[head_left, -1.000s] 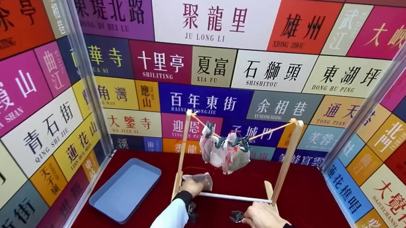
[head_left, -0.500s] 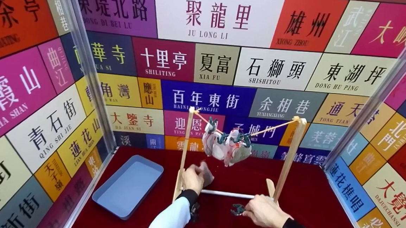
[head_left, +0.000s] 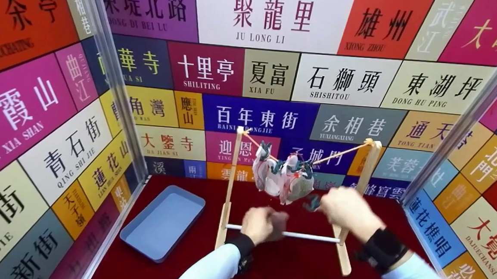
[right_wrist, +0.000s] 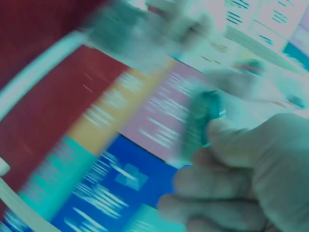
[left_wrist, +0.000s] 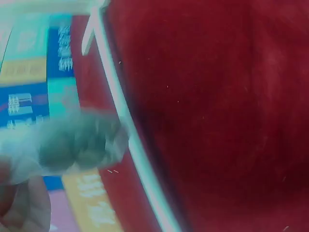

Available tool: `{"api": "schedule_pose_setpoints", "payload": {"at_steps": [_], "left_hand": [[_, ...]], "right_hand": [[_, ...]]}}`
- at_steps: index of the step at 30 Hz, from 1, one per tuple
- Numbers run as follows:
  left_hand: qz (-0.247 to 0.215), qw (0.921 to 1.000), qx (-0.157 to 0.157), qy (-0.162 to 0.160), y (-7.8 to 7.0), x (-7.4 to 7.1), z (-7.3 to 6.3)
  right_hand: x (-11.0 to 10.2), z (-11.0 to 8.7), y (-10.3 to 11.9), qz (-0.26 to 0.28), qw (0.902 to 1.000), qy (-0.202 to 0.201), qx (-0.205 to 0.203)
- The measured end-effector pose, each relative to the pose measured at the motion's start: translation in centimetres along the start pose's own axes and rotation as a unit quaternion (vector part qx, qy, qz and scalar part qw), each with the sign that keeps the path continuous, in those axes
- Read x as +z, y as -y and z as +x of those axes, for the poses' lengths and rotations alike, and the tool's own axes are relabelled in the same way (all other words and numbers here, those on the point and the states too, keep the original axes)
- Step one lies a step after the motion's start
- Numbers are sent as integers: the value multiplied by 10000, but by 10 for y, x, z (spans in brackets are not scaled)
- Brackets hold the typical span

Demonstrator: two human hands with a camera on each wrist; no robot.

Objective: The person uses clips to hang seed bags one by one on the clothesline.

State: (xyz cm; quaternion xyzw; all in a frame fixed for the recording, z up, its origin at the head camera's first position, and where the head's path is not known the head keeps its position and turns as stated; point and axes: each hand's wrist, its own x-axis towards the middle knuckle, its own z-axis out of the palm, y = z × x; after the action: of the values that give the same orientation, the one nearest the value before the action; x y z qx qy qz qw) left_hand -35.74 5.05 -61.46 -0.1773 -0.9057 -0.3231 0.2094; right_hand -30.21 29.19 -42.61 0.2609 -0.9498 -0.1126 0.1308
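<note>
My left hand (head_left: 260,224), above the white rod of a wooden frame, holds a small translucent pouch (left_wrist: 82,145) with dark contents; in the head view the hand mostly hides it. Between thumb and fingers of my right hand (head_left: 349,212) is a dark green clip (head_left: 313,202), blurred by motion, near the right post. Just beyond both hands, whitish pouches (head_left: 289,183) with red marks hang in a bunch from a sagging cord (head_left: 342,153), gripped by similar green clips (head_left: 265,148).
The cord is tied between two upright wooden posts (head_left: 232,168), joined low down by the white rod (head_left: 311,237). A blue-grey tray (head_left: 163,222) lies on the dark red cloth (head_left: 136,275) to the left. Walls with printed signs (head_left: 273,16) enclose the back and sides.
My left hand has moved right with the pouch, from beside the left post. My right hand has risen from the cloth with the clip, towards the hanging pouches.
</note>
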Motion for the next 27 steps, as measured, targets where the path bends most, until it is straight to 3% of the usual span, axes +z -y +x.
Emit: {"api": "schedule_pose_setpoints", "payload": {"at_steps": [3, 5, 7, 11, 14, 18, 21, 27], "left_hand": [[175, 9967, 417, 678, -24, -2, -4], [190, 9936, 663, 892, -42, -4, -4], [127, 9927, 823, 871, -60, -8, 1], [-246, 9958, 765, 450, -93, -14, 18], [-619, 9963, 592, -10, -115, -19, 33], [-981, 9928, 355, -584, -138, -29, 53], [-1115, 9889, 132, -976, -146, -35, 66], [-1391, 9752, -399, -1674, -144, -36, 79]], "right_hand": [[-43, 5, -12, -40, 9994, 178, 280], [-72, 10, -21, 14, 9981, 321, 519], [-97, 18, -30, -43, 9967, 351, 730], [-120, 42, -45, -510, 9954, 160, 797], [-115, 55, -51, -760, 9949, 327, 570], [-104, 58, -51, -1148, 9912, 650, 104], [-103, 57, -45, -1456, 9873, 582, -255], [-100, 61, -26, -1762, 9800, 480, -795]]}}
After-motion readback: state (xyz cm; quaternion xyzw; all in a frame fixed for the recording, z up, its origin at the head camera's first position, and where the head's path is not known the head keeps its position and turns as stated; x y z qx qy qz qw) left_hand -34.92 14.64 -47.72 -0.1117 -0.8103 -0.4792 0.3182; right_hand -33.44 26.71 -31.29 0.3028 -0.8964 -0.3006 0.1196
